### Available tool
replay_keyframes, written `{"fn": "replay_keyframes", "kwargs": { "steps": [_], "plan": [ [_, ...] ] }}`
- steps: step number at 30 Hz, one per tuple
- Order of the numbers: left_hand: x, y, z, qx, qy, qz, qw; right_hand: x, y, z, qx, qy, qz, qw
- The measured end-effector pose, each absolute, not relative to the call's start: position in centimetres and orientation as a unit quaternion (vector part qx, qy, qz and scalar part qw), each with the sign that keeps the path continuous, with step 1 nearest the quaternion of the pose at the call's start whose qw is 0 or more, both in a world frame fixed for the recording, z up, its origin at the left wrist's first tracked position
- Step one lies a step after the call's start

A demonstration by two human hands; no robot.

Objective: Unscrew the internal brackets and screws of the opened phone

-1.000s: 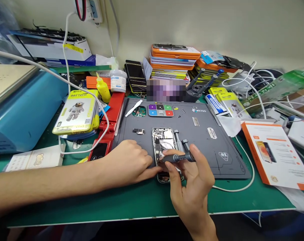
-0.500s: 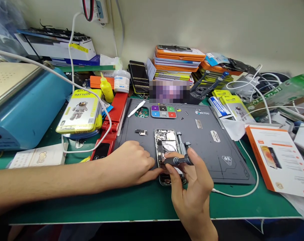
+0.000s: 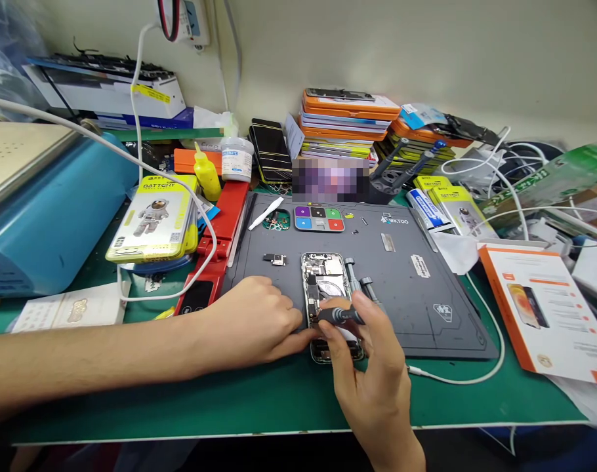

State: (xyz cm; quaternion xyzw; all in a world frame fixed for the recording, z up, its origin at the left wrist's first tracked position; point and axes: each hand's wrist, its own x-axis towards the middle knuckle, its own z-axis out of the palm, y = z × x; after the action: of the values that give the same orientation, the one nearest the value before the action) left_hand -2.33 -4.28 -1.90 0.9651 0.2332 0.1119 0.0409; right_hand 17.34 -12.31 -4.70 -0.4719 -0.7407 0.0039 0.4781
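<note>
An opened phone (image 3: 332, 265) lies on the dark grey repair mat (image 3: 401, 308), its inner parts bare. My left hand (image 3: 259, 321) rests at its left side with curled fingers, and the foremost digit presses on the lower left edge. Between the thumb and fingers of my right hand (image 3: 377, 373) is a dark grey screwdriver (image 3: 336, 316), tilted over the phone's lower half. Its tip is hidden. Two grey screwdrivers (image 3: 370, 287) lie just right of the phone. A small loose phone part (image 3: 276, 259) sits left of it.
A colored magnetic tray (image 3: 319, 219), a white plastic pry tool (image 3: 266, 214) and small metal pieces lie on the mat. Battery boxes (image 3: 153, 219) and a blue machine (image 3: 57, 223) stand left. At right are a white-orange box (image 3: 544, 308) and a white cable (image 3: 451, 380).
My right hand has shifted slightly left, and the screwdriver's handle has swung a little. My left hand keeps its place on the phone. The whole view has moved slightly.
</note>
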Motion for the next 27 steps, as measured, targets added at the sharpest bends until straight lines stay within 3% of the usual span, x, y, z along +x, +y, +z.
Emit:
{"fn": "replay_keyframes", "kwargs": {
  "steps": [6, 27],
  "plan": [
    [-2.32, -4.32, -1.71, 0.965, 0.238, 0.096, 0.055, 17.39, -12.42, -4.39, -0.494, -0.720, 0.057, 0.484],
    [-2.39, -4.20, -1.82, 0.965, 0.235, 0.102, 0.054, 17.41, -12.31, -4.49, -0.488, -0.711, 0.073, 0.500]
  ]
}}
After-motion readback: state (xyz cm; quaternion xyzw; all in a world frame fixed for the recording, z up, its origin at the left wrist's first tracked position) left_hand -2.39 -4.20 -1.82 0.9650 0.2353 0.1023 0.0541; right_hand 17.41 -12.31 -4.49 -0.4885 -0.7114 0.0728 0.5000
